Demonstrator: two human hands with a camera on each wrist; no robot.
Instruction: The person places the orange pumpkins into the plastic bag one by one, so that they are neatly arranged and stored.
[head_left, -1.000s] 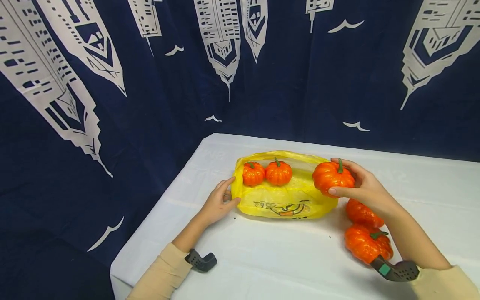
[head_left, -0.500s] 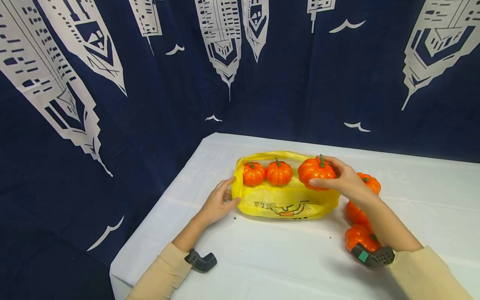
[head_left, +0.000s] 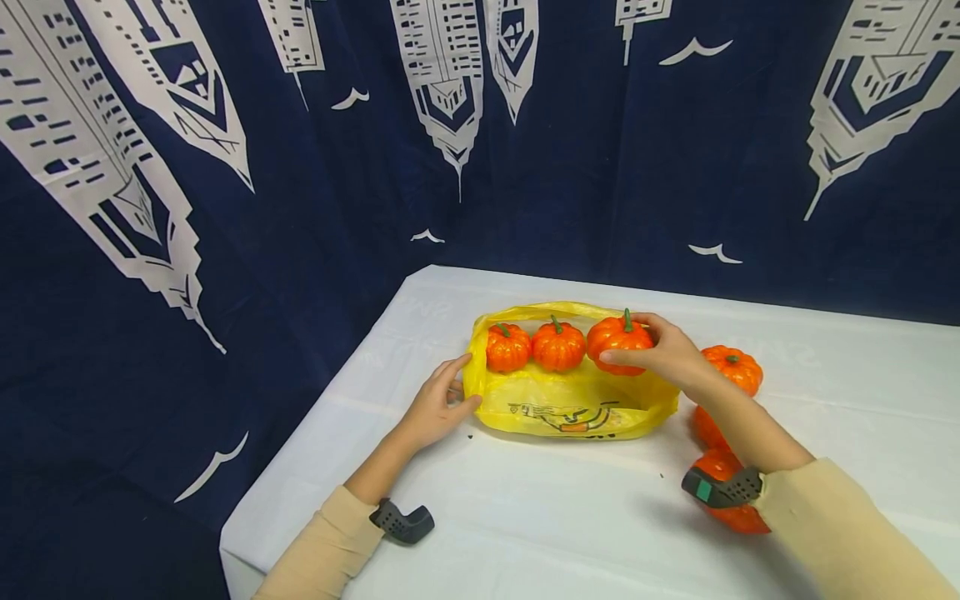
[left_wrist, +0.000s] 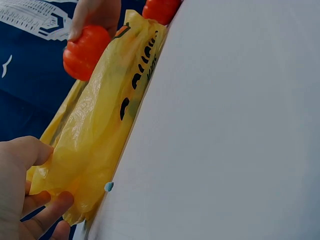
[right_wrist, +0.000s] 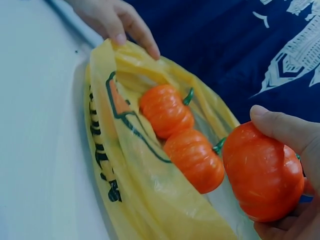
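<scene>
Gripping one pumpkin point(head_left: 617, 335) in my right hand point(head_left: 670, 355), thumb on its near side, fingers behind, stem up. It sits over the right half of the yellow bag's point(head_left: 637, 421) open mouth; whether it touches the plastic, I cannot tell. Left hand point(head_left: 435, 407): thumb and fingers spread against the bag's left end. Two more pumpkins point(head_left: 558, 348) rest inside the bag, toward its left.

Technique, my judgement: hold the left end steady so the mouth gapes, lower clear of the rim, ease the pumpkin beside its neighbour, slip fingers out without dragging thin plastic.

Surface: white cloth point(head_left: 570, 517) under the bag; three pumpkins point(head_left: 738, 367) to its right, partly hidden by my forearm point(head_left: 757, 429). Beyond the bag, a navy curtain point(head_left: 345, 192) with upside-down pale towers point(head_left: 442, 83).
</scene>
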